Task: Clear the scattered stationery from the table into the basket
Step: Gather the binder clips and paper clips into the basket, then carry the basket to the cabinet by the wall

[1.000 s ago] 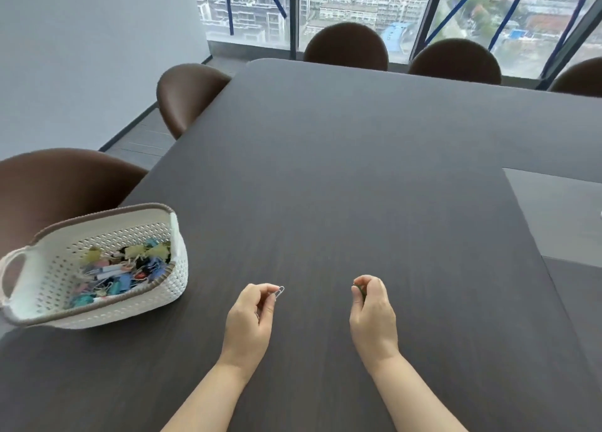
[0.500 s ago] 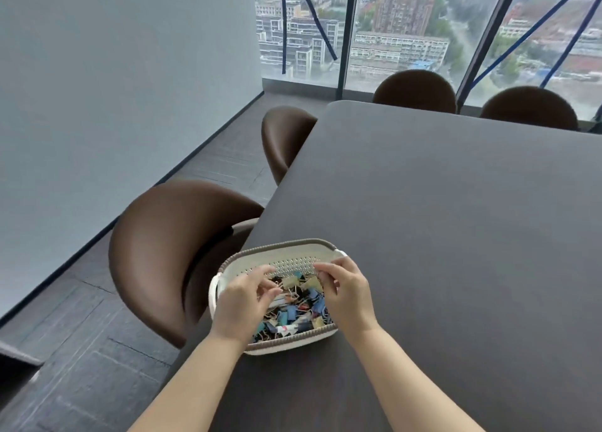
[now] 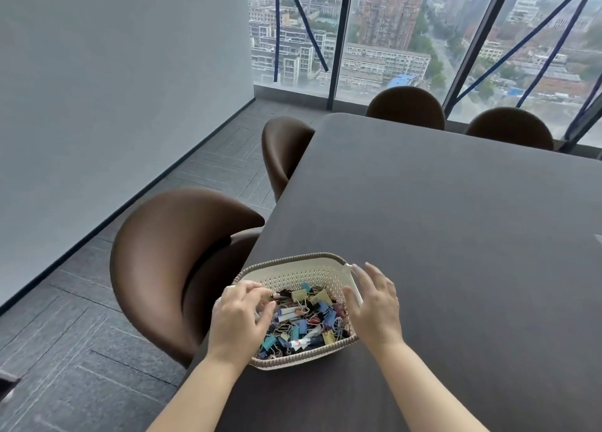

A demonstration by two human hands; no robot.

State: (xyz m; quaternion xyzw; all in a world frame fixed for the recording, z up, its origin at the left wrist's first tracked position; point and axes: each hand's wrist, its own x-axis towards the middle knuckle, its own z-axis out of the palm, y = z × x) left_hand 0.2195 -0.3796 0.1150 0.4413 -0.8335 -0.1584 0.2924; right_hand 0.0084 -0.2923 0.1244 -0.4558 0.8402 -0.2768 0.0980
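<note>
A white perforated basket with a brown rim stands at the table's left edge, filled with several coloured binder clips and paper clips. My left hand hovers over the basket's left side, its fingers loosely spread and holding nothing I can see. Over the basket's right rim, my right hand has its fingers spread and straight, with nothing in it.
The dark table stretches away to the right and back. A brown chair stands close left of the basket, with another beyond it. Two more chairs line the far edge by the window.
Both hands carried small clips from the table's middle to the basket and let them go. Their fingers have now opened over it. The view swung left.
</note>
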